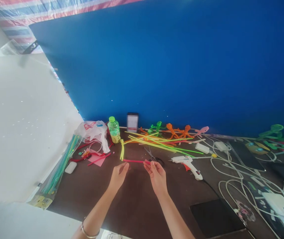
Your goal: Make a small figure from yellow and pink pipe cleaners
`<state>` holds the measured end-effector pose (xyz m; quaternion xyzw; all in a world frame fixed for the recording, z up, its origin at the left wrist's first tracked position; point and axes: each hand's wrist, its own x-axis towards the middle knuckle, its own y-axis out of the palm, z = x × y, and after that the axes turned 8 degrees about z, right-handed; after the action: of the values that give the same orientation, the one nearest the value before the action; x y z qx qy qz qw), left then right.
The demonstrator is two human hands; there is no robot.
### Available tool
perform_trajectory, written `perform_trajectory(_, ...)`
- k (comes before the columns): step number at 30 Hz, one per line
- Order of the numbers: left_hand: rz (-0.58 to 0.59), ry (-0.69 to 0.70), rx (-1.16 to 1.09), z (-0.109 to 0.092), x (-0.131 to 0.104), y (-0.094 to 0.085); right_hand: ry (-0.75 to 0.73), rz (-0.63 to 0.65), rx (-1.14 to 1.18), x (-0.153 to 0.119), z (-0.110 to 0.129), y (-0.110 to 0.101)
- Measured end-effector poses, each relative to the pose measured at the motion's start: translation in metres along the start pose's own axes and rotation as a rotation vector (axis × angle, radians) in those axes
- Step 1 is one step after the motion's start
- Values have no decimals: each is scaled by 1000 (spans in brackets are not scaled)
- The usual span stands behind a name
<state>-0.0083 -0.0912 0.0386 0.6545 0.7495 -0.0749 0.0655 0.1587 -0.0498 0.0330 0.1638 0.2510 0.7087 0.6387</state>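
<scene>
A thin pink-red pipe cleaner (pixel 135 161) stretches level between my two hands above the dark table. My left hand (pixel 118 175) is closed at its left end, thumb and fingers pinched together. At the right end, my right hand (pixel 157 176) pinches it between thumb and fingers. Just beyond my left fingertips stands or lies a bent yellow pipe-cleaner piece (pixel 122 149); whether it touches the pink one I cannot tell. Scissors (pixel 151 155) lie behind my right hand, their handles partly hidden by it. A white glue gun (pixel 188 163) lies to the right.
Loose yellow, green and orange pipe cleaners (pixel 156 141) lie behind the hands, near a green-capped bottle (pixel 114 130) and small orange figures (pixel 179 130). A bag of green pipe cleaners (pixel 62 166) is left. White cables (pixel 228 162) and a black tablet (pixel 216 217) lie right.
</scene>
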Motion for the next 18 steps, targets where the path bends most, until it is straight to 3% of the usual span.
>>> perform_trajectory(3,-57,-73,-515,4,13,21,-3,59,-174,-9,-5,1)
perform_trajectory(6,-53,-61,-635,1,21,25,-12,121,-394,-15,-5,-3)
perform_trajectory(9,10,-12,-373,-4,22,23,-38,149,-528,-15,-1,-7)
perform_trajectory(14,254,85,252,-9,17,20,-82,228,-571,-1,9,-10)
perform_trajectory(18,429,99,360,-16,10,23,-26,321,-530,6,14,-9)
